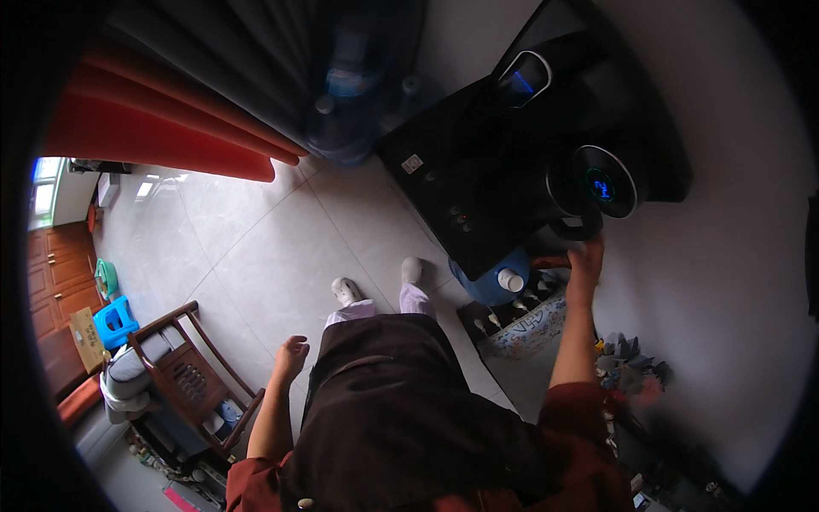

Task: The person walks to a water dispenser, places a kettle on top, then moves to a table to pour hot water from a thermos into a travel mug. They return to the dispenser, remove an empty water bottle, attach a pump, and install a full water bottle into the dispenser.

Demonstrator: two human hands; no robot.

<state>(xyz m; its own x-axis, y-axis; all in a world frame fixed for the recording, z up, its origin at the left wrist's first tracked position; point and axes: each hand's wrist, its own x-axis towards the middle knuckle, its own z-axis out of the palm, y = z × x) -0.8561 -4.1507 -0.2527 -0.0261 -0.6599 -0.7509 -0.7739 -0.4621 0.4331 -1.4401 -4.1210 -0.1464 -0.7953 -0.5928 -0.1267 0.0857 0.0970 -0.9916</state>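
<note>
My right hand point(585, 262) is at the handle of a black kettle point(566, 192) on a black water dispenser point(473, 179); its fingers are partly hidden in the dark by the handle, so the grip is unclear. Beside the kettle a round display point(604, 182) glows blue, and a second lit display point(524, 80) shows further back. My left hand point(292, 357) hangs over the floor at my left side, fingers loosely curled, touching nothing. A blue water jug point(489, 285) with a white cap stands below the dispenser's near edge.
Large plastic water bottles point(345, 121) stand beside dark and red curtains point(160, 134). At left are a wooden chair point(192, 377), a blue plastic stool point(116, 322) and a cardboard box point(86, 339). Flowers point(630, 368) and a patterned cloth point(528, 333) lie near my right arm.
</note>
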